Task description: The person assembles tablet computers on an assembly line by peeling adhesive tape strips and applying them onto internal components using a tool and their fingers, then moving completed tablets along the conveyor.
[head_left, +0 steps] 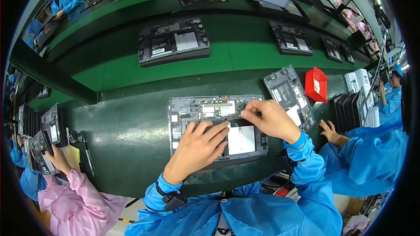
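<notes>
Two hands work the opened device [217, 124] on the green bench [127, 131]; your left hand [199, 146] rests flat, released; your right hand [269, 118] pinches a small part at its upper edge; seating looks underway; next, press precisely.

An opened grey device chassis [217, 124] is lying flat on the dark green counter [131, 135], internals facing up. The left hand [199, 146] is resting palm-down across its lower half, fingers spread toward one o'clock. The right hand [270, 120] is pinching at the circuit board strip [218, 109] along the chassis's upper edge. A second opened chassis [289, 96] is lying tilted at two o'clock, beside a red bin [316, 84]. A co-worker's hand [330, 132] is resting at three o'clock.
</notes>
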A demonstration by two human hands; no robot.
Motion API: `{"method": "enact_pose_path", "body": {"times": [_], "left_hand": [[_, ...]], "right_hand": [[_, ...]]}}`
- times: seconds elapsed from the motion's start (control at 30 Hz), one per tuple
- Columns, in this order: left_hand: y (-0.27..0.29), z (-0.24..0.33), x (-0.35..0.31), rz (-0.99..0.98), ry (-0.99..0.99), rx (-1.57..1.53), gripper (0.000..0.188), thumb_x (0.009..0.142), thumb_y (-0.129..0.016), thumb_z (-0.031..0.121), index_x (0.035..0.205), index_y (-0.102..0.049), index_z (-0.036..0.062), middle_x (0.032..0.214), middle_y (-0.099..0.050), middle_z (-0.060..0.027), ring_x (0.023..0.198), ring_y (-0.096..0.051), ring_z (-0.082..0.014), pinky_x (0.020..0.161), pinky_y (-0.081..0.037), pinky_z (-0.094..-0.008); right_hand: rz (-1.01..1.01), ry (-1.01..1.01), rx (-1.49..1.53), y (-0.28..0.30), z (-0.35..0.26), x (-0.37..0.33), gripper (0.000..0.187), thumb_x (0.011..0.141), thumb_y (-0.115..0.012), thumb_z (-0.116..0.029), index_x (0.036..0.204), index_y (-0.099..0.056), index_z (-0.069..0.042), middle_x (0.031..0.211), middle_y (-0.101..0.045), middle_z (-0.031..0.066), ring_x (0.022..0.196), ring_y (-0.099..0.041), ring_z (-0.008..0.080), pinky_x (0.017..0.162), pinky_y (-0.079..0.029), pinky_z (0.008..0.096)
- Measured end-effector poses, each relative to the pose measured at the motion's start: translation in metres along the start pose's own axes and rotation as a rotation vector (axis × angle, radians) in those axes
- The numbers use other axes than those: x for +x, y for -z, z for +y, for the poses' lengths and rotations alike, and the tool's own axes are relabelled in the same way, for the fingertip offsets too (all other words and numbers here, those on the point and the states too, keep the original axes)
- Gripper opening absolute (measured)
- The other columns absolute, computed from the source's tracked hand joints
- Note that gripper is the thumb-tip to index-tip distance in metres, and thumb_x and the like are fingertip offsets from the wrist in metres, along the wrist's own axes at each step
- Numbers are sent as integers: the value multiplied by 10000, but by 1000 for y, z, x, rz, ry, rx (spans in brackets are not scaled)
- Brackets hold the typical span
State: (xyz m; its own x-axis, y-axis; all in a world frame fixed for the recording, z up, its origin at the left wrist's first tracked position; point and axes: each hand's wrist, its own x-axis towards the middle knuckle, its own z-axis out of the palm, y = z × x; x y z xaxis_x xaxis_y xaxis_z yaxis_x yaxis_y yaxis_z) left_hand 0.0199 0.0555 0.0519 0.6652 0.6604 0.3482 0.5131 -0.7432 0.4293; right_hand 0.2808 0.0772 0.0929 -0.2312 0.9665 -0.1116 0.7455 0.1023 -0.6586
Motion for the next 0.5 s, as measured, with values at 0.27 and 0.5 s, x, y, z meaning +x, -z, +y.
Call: {"method": "enact_pose_path", "body": {"times": [0.27, 0.5], "left_hand": [[1, 10, -3, -4, -18, -11, 365, 908, -752, 205, 1255, -744, 93, 1331, -705, 14, 1109, -604, -240, 946, -465, -396], [8, 14, -12, -4, -37, -25, 348, 936, -711, 179, 1272, -737, 92, 1350, -700, 2, 1134, -602, -251, 966, -459, -401]], "right_hand": [[188, 127, -196, -32, -2, 7, 470, 812, -840, -321, 1092, -602, -29, 884, -739, 199, 828, -726, 419, 749, -561, 510], [230, 51, -195, -30, -1, 4, 301, 800, -805, -233, 1002, -654, -69, 812, -739, 141, 794, -739, 364, 705, -569, 459]]}}
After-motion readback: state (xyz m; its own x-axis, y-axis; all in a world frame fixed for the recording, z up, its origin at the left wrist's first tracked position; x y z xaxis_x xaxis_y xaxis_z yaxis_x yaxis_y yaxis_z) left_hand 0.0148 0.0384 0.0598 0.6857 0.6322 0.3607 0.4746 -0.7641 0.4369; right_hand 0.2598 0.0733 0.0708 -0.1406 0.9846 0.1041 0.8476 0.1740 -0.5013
